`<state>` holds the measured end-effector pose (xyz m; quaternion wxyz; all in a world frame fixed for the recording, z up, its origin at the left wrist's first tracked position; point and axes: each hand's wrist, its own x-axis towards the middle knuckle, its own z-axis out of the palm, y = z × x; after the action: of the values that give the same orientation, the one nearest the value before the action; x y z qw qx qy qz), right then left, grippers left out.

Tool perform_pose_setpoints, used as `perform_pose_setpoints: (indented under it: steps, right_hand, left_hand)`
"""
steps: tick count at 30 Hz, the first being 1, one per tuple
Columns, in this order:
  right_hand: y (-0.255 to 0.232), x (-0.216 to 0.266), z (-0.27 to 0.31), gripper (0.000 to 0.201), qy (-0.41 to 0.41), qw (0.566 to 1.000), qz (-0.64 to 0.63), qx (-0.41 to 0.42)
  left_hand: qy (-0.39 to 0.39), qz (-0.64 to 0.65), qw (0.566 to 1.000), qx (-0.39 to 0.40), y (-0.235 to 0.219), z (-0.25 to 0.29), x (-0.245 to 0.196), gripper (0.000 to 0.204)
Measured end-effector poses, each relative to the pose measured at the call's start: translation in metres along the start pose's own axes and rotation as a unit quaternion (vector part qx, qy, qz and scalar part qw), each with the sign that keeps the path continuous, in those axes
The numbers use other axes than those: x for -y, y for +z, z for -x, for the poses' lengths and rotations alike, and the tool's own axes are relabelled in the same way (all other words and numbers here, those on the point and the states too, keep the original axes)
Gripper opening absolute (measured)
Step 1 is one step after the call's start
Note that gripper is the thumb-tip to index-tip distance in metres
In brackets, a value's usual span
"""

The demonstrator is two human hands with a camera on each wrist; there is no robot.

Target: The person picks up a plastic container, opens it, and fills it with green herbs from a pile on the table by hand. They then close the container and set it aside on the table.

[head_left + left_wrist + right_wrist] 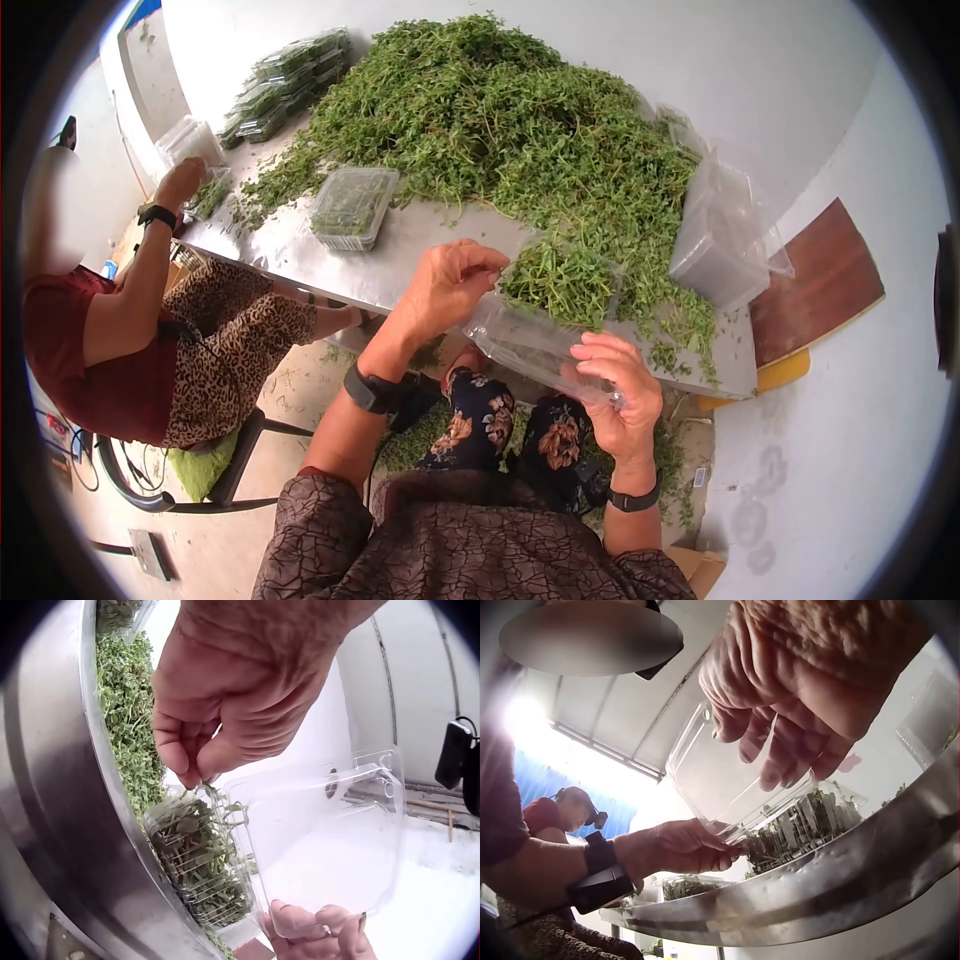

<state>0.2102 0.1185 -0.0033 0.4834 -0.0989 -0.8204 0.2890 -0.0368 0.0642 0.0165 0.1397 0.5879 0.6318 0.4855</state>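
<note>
A clear plastic clamshell box filled with leafy green sprigs [560,282] sits at the table's front edge, its clear lid [530,345] swung open toward the person. At the box's left corner my left hand [448,288] pinches a sprig [208,787] between thumb and fingertips, right at the rim. My right hand [622,390] holds the lid's right end, fingers over its edge. The right wrist view shows the lid [705,772] tilted up above the filled base [802,829], with the left hand [682,846] at the near corner.
A large heap of greens [480,110] covers the metal table [420,235]. A closed filled box [352,208] lies to the left, stacked filled boxes [285,85] behind it. Nested clear boxes [725,235] stand at right. Another person [110,330] works at the left end.
</note>
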Motion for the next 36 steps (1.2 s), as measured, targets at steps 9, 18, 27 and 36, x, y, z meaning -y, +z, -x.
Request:
perform_pose_setpoints:
  steps: [9, 18, 27, 36]
  right_hand:
    - [-0.003, -0.003, -0.004, 0.027, -0.023, 0.999, 0.007, 0.023]
    - [-0.003, -0.005, -0.004, 0.029, -0.015, 1.000, 0.002, 0.026]
    - [-0.004, -0.006, -0.004, 0.032, -0.009, 1.000, -0.003, 0.029]
    - [-0.004, -0.007, -0.003, 0.030, -0.007, 0.999, -0.005, 0.035]
  left_hand:
    - [0.032, 0.058, 0.997, 0.043, 0.001, -0.010, -0.011, 0.016]
    - [0.049, -0.023, 0.990, 0.133, 0.005, -0.036, -0.012, 0.013]
    - [0.042, -0.005, 0.991, 0.125, 0.009, -0.040, -0.013, 0.008]
    - [0.124, 0.041, 0.972, 0.194, 0.010, -0.044, -0.008, 0.011]
